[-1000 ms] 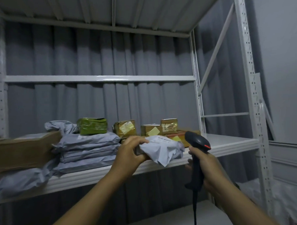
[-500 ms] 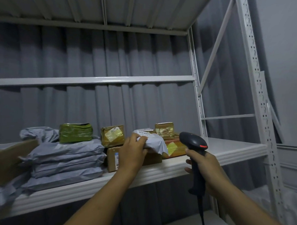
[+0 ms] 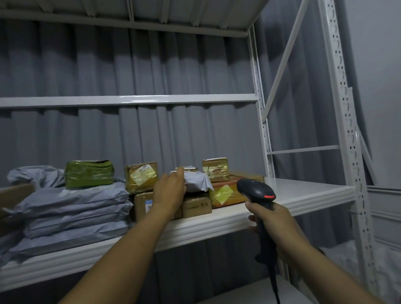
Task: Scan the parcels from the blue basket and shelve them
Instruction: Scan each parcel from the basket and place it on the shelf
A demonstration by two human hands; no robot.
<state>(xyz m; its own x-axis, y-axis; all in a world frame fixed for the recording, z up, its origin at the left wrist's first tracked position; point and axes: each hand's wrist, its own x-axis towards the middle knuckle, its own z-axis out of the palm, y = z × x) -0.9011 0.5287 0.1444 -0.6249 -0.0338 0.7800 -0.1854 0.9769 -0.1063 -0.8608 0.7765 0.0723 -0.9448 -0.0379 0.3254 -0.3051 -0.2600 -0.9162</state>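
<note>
A small grey poly-bag parcel (image 3: 198,182) with a white label lies on top of brown cardboard boxes (image 3: 196,205) on the white metal shelf (image 3: 308,193). My left hand (image 3: 169,192) rests against the parcel's left side, fingers curled on it. My right hand (image 3: 272,220) grips a black handheld barcode scanner (image 3: 256,192) in front of the shelf edge, its head level with the boxes and its cable hanging down. The blue basket is out of view.
A stack of grey mailer bags (image 3: 77,210) fills the shelf's left part, with a green wrapped parcel (image 3: 89,173) on top. Yellow-taped boxes (image 3: 142,177) (image 3: 216,169) stand behind. The shelf's right end is bare. White uprights (image 3: 347,126) frame the right side.
My left hand carried the grey parcel from the shelf's front edge back onto the cardboard boxes. The scanner hand stayed roughly where it was.
</note>
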